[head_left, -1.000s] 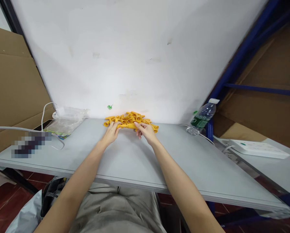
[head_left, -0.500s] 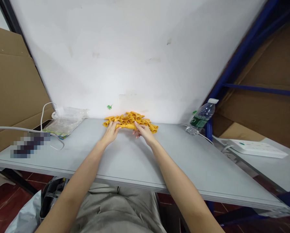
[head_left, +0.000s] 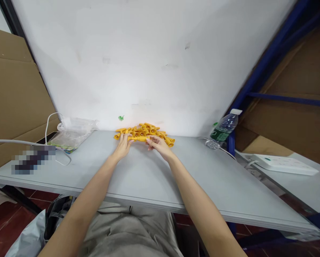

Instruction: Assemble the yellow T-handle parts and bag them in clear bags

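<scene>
Between my hands a yellow plastic piece (head_left: pixel 139 138) with a narrow ridged shaft lies level, side to side. My left hand (head_left: pixel 122 146) is closed around its left end. The fingers of my right hand (head_left: pixel 160 145) pinch its right end, which they partly hide. Just behind it a pile of similar yellow plastic pieces (head_left: pixel 152 131) rests against the white wall; several show a flared, hollow end, and some have a T-shaped bar.
A tilted plastic bottle (head_left: pixel 221 130) stands at the right near a blue frame post (head_left: pixel 231 142). Clear plastic bags (head_left: pixel 71 137) and a white cable (head_left: pixel 46 128) lie at the left. Past the table's (head_left: pixel 149 171) right edge sits a white power strip (head_left: pixel 285 164).
My right thumb and fingers have shifted slightly on the right end of the held piece. My left hand and the pile look nearly the same.
</scene>
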{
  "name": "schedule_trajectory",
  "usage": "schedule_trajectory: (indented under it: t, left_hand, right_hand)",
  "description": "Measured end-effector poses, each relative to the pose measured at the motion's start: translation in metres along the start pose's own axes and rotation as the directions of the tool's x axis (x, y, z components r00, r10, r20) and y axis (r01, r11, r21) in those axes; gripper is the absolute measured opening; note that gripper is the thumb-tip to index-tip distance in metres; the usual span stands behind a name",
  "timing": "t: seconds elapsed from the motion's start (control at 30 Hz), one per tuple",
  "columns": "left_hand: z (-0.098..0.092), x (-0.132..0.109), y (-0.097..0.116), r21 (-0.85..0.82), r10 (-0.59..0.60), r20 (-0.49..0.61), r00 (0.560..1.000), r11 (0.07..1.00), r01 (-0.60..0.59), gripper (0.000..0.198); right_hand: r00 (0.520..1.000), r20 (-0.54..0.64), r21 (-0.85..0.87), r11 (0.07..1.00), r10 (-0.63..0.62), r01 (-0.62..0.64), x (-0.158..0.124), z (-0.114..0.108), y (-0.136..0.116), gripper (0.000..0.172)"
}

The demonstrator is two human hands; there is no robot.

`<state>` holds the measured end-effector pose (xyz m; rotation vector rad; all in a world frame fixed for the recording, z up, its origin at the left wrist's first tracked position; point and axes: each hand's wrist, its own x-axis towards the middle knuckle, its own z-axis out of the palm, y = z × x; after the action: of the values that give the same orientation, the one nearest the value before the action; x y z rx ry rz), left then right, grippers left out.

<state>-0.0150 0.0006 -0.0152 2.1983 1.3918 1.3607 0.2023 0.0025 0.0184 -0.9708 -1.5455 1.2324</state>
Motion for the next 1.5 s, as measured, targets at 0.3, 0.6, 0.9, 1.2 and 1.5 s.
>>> schedule_trajectory:
  t: [0.3, 0.6, 0.9, 1.2, 1.5]
  left_hand:
    - [0.005, -0.001, -0.001, -0.014, 0.035, -0.041, 0.999, 0.999, -0.035, 0.034]
    - [0.005, -0.002, -0.001, -0.014, 0.020, -0.021, 1.000, 1.000, -0.021, 0.035]
    - [0.012, -0.004, 0.000, 0.035, 0.052, -0.012, 0.999, 0.998, -0.051, 0.043]
    - [0.013, -0.001, -0.001, 0.018, -0.008, -0.341, 0.940, 1.000, 0.015, 0.049]
    - [0.015, -0.001, -0.009, -0.023, -0.083, -0.354, 0.931, 0.996, 0.081, 0.046]
  right_hand:
    - [0.997, -0.011, -0.015, 0.997, -0.081, 0.081, 0.000, 0.002, 0.001, 0.056]
    - [0.995, -0.063, 0.019, 0.997, -0.076, 0.078, -0.001, 0.007, -0.002, 0.056]
    - [0.984, -0.063, 0.272, 0.951, 0.168, -0.145, -0.002, 0.017, -0.003, 0.038]
    - [0.939, -0.319, 0.383, 0.924, 0.130, 0.002, 0.013, 0.005, -0.021, 0.025]
    - [0.826, -0.328, -0.554, 0.802, -0.459, 0.225, 0.067, 0.015, -0.002, 0.038]
